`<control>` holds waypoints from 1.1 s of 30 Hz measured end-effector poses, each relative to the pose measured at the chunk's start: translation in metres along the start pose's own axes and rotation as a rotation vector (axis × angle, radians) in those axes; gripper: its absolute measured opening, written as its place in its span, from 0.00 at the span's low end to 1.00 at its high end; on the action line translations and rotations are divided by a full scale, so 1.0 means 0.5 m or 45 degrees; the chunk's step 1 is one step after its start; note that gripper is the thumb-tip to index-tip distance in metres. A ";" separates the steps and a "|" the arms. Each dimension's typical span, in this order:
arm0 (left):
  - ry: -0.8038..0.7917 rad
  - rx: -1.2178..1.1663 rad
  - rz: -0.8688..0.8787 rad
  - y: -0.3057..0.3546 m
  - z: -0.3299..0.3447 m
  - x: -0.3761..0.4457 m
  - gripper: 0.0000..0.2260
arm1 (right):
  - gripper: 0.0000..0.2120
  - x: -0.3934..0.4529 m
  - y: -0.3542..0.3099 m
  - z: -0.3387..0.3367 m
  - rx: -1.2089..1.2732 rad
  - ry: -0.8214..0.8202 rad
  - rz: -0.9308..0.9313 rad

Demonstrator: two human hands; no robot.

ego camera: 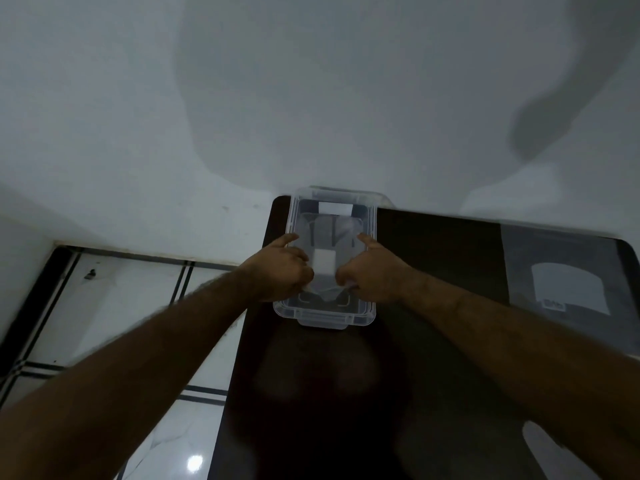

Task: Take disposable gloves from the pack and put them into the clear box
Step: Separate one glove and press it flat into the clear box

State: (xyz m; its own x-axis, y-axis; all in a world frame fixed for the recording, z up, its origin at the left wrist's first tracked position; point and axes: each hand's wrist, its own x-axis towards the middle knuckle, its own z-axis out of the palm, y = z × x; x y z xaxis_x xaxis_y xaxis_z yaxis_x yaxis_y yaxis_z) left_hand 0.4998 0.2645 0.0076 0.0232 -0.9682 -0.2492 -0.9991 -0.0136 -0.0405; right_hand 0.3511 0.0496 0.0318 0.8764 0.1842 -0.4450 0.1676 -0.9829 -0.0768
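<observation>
The clear box (371,308) stands open on the dark table near the wall. A thin see-through disposable glove (333,230) lies spread inside it, fingers toward the wall. My left hand (282,271) and my right hand (372,271) are both over the box, fingers closed on the glove's near edge, thumbs pointing forward. A white square patch (324,263) shows between my hands. The glove pack (568,282), a grey see-through bag with a white label, lies flat at the table's right side.
The dark table (433,271) fills the lower middle and right, its far edge against a white wall (242,98). To the left lies a white tiled floor (138,299) with dark lines. Another pale item (543,445) sits at the lower right.
</observation>
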 end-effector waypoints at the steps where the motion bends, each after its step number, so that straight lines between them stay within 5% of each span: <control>1: -0.054 -0.001 0.003 0.003 -0.001 0.004 0.09 | 0.19 0.004 -0.006 -0.002 -0.019 -0.084 -0.003; 4: -0.196 -0.046 -0.013 0.009 -0.009 0.014 0.10 | 0.27 0.014 -0.020 -0.010 -0.074 -0.269 -0.046; 13: -0.541 -0.037 0.010 0.008 -0.034 0.021 0.20 | 0.21 0.021 -0.040 -0.030 -0.301 -0.521 -0.088; 19: -0.536 0.051 0.069 0.018 -0.045 0.021 0.18 | 0.20 0.027 -0.046 -0.029 -0.212 -0.370 -0.003; 33: -0.717 0.072 -0.111 0.063 -0.071 0.051 0.17 | 0.21 0.037 -0.063 -0.016 -0.321 -0.461 -0.026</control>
State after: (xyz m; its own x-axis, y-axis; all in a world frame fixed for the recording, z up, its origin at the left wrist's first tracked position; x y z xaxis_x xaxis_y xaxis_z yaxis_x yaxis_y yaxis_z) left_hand 0.4678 0.2306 0.0344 0.1367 -0.6811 -0.7193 -0.9895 -0.0591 -0.1321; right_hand 0.3656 0.0842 0.0331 0.6648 0.1449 -0.7329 0.3275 -0.9383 0.1115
